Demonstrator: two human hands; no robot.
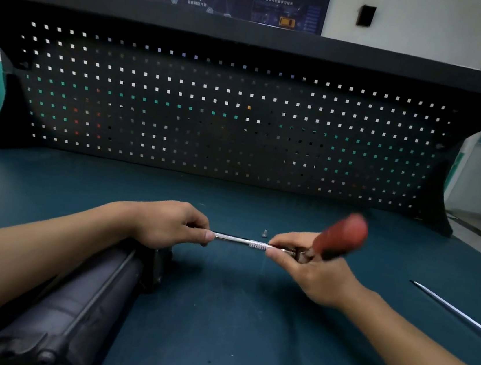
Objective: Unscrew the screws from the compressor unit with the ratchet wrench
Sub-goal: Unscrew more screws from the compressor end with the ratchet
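The dark cylindrical compressor unit [72,307] lies on the green bench at the lower left, running toward the middle. My left hand [173,224] sits over its far end and grips one end of a long silver extension bar [244,240]. My right hand [308,263] pinches the bar's other end at the wrench head. The ratchet wrench's red handle [343,234] sticks up to the right and is motion-blurred. One small loose screw [264,233] stands on the bench just behind the bar. The screw being worked is hidden by my left hand.
A long thin metal rod [456,312] lies on the bench at the right. A black pegboard back panel [226,114] stands along the bench's far edge with a shelf above it. The green bench mat [231,317] stretches between my forearms.
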